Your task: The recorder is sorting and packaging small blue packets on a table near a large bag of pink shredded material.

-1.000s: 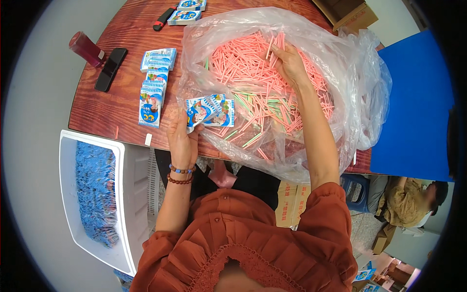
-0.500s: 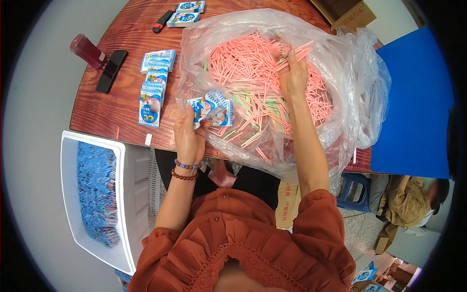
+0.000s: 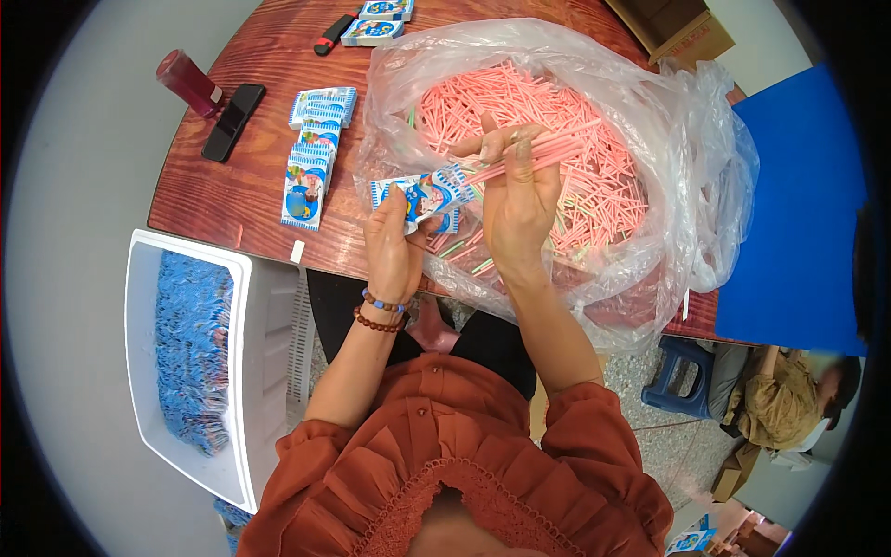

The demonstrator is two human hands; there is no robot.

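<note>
My left hand (image 3: 394, 246) is closed on a small blue-and-white printed packet (image 3: 434, 193), its upper end tilted right towards my other hand. A second packet shows partly beneath it. My right hand (image 3: 522, 204) pinches a small bunch of thin pink sticks (image 3: 557, 147), whose left ends meet the packet's upper end; whether they are inside it I cannot tell. Below both hands lies a large clear plastic bag (image 3: 687, 181), opened wide around a heap of pink sticks (image 3: 464, 102), with some green ones among them.
Left of the bag, several similar packets (image 3: 311, 167) overlap in a row. Beyond them are a phone (image 3: 232, 123), a red bottle (image 3: 188, 84) and a box cutter (image 3: 334, 35). A white bin (image 3: 243, 371) of blue packets stands at left. At right are a blue panel (image 3: 789, 204), a stool (image 3: 682, 376) and another person (image 3: 784, 399).
My right hand has come down and left from the heap with the sticks, up to the packet. My left hand still holds the packet, now turned towards the sticks. The view has shifted slightly.
</note>
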